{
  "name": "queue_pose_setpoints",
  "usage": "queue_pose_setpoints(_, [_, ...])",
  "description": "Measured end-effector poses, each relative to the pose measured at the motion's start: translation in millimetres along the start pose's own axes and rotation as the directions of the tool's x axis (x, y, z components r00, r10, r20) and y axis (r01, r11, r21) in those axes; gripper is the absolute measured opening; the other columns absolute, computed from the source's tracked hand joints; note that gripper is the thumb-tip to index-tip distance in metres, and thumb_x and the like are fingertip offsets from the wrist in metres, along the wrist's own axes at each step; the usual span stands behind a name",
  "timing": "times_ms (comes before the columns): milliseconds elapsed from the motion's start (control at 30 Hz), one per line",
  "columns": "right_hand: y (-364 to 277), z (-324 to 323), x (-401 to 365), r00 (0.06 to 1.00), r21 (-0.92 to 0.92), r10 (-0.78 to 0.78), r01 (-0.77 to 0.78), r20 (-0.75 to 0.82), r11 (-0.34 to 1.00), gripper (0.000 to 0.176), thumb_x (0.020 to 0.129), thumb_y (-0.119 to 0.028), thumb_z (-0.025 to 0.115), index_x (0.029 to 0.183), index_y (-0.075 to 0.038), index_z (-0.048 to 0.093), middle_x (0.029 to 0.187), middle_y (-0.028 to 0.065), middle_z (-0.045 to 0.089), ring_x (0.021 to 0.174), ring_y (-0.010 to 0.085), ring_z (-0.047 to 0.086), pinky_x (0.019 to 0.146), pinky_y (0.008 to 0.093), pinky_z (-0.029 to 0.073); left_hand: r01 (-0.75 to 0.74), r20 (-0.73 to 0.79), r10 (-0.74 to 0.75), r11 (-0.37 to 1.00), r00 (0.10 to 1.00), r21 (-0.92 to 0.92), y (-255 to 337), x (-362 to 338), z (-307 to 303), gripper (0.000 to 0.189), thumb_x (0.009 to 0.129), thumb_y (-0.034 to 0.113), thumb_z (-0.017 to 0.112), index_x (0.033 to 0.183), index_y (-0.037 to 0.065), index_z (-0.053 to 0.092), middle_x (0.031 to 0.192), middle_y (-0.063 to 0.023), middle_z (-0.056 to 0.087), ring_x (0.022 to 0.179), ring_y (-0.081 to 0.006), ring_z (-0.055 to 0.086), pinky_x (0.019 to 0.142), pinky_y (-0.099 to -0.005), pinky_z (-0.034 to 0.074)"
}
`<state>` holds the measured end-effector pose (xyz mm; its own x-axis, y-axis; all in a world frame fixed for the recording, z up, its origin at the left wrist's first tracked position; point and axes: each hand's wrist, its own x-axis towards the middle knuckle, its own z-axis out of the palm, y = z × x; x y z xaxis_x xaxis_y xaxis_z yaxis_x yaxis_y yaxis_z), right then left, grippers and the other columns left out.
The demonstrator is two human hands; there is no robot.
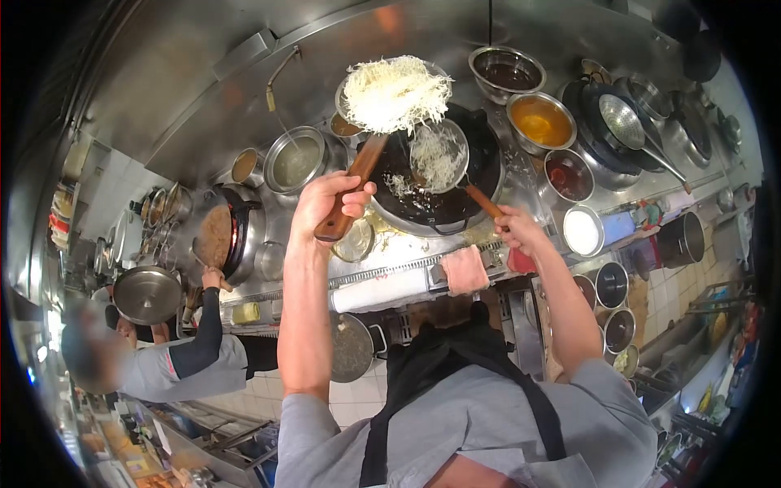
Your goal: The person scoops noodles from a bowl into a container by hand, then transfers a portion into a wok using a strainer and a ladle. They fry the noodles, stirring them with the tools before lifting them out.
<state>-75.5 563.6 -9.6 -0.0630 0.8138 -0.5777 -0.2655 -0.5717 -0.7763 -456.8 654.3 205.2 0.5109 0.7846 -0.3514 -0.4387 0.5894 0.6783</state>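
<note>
My left hand (329, 203) is closed around the wooden handle of a strainer (371, 161) raised over the stove. A heaped pile of pale, thin noodle-like shreds (397, 96) fills its bowl. In my right hand (521, 229) is the wooden handle of a round ladle-like scoop (482, 200), with a smaller amount of the same shreds in it. The scoop overlaps a large dark wok (486, 154), its bowl close to the strainer's underside. Loose shreds lie scattered in the wok.
To the right stand metal bowls of dark liquid (506, 71) and amber liquid (541, 122), plus a perforated ladle (622, 122). A pot of cloudy liquid (297, 161) sits on the left. Another person (199, 366) works at a second wok (237, 236). Folded cloths (465, 270) lie along the front edge.
</note>
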Motion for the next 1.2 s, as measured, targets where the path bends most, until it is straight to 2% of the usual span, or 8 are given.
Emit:
queue_pose_setpoints(67, [14.9,12.4,-12.7,0.995,0.020,0.067,-0.066,-0.070,0.998,0.053,0.102,-0.007,0.054,0.154,-0.005,0.042,0.082,0.0013,0.055,0.052,0.0041,0.037,0.041,0.0219,0.024,-0.013,0.024,0.014,1.000,1.000,-0.023,-4.9,-1.9,-16.8,0.033,0.104,-0.003,0.049,0.134,-0.015,0.044,0.104,-0.0248,0.061,0.070,-0.0096,0.050,0.051,-0.0210,0.045])
queue_pose_setpoints(300, [89.4,37.1,12.7,0.934,0.612,0.124,-0.316,0.335,0.725,0.047,0.106,-0.006,0.051,0.152,-0.009,0.042,0.084,0.0036,0.052,0.054,0.0018,0.035,0.037,0.0170,0.023,-0.036,-0.029,0.039,0.995,0.999,0.098,-27.8,-39.2,-47.2,0.041,0.103,0.000,0.053,0.142,-0.011,0.045,0.100,-0.0166,0.060,0.063,-0.0040,0.044,0.044,-0.0157,0.038])
queue_pose_setpoints(867, [38.2,146.5,-68.5,0.973,-0.165,-0.229,0.221,-0.036,0.961,0.061,0.103,-0.010,0.055,0.162,-0.006,0.039,0.083,0.0014,0.058,0.052,0.0055,0.043,0.043,0.0242,0.032,-0.025,-0.352,0.048,0.997,0.935,0.072,-152.8,-208.2,-232.4,0.041,0.098,-0.004,0.057,0.138,-0.002,0.046,0.093,-0.0129,0.063,0.062,-0.0110,0.049,0.049,-0.0267,0.041])
queue_pose_setpoints(933, [47.0,178.7,-64.5,0.938,-0.431,-0.346,0.308,-0.010,0.848,0.058,0.103,-0.012,0.055,0.160,-0.005,0.043,0.083,0.0027,0.059,0.054,0.0074,0.046,0.046,0.0262,0.039,0.008,-0.368,0.033,0.994,0.929,0.108,-162.7,-202.2,-248.7,0.045,0.099,-0.004,0.056,0.142,-0.003,0.044,0.095,-0.0135,0.062,0.061,-0.0108,0.048,0.048,-0.0254,0.041])
queue_pose_setpoints(1033, [116.1,225.4,-30.5,0.698,-0.853,-0.700,0.450,0.150,0.265,0.060,0.099,-0.005,0.049,0.159,-0.006,0.043,0.095,0.0254,0.070,0.080,0.0399,0.071,0.071,0.0534,0.056,-0.010,-0.356,0.037,0.997,0.934,0.077,-171.0,-190.0,-265.2,0.035,0.097,-0.005,0.058,0.131,-0.002,0.049,0.091,-0.0126,0.063,0.062,-0.0123,0.050,0.049,-0.0284,0.042])
queue_pose_setpoints(1067, [127.7,252.2,-35.3,0.788,-0.916,-0.588,0.354,0.183,0.189,0.069,0.096,-0.002,0.049,0.163,-0.005,0.032,0.117,0.0374,0.065,0.095,0.0533,0.068,0.085,0.0617,0.054,-0.021,-0.346,0.040,0.998,0.937,0.060,-174.2,-184.6,-269.7,0.031,0.097,-0.005,0.058,0.126,-0.002,0.050,0.089,-0.0124,0.063,0.061,-0.0129,0.051,0.050,-0.0295,0.042])
queue_pose_setpoints(1133, [177.1,286.2,-27.4,0.937,-0.965,-0.296,0.232,0.187,0.124,0.079,0.096,-0.001,0.048,0.167,-0.002,0.013,0.137,0.0408,0.051,0.097,0.0537,0.070,0.088,0.0588,0.058,-0.045,-0.337,0.055,0.998,0.940,0.036,-186.6,-170.9,-279.8,0.030,0.097,-0.005,0.058,0.125,-0.002,0.050,0.089,-0.0130,0.063,0.062,-0.0137,0.051,0.050,-0.0300,0.043])
queue_pose_setpoints(1200, [258.6,288.6,6.1,0.884,-0.927,-0.302,0.374,0.356,0.002,0.085,0.097,-0.001,0.049,0.170,-0.003,0.005,0.132,0.0415,0.054,0.092,0.0539,0.072,0.080,0.0555,0.061,-0.047,-0.316,0.050,0.999,0.948,0.018,-206.2,-154.4,-303.7,0.031,0.097,-0.004,0.058,0.126,-0.002,0.049,0.090,-0.0134,0.063,0.062,-0.0140,0.052,0.050,-0.0298,0.043])
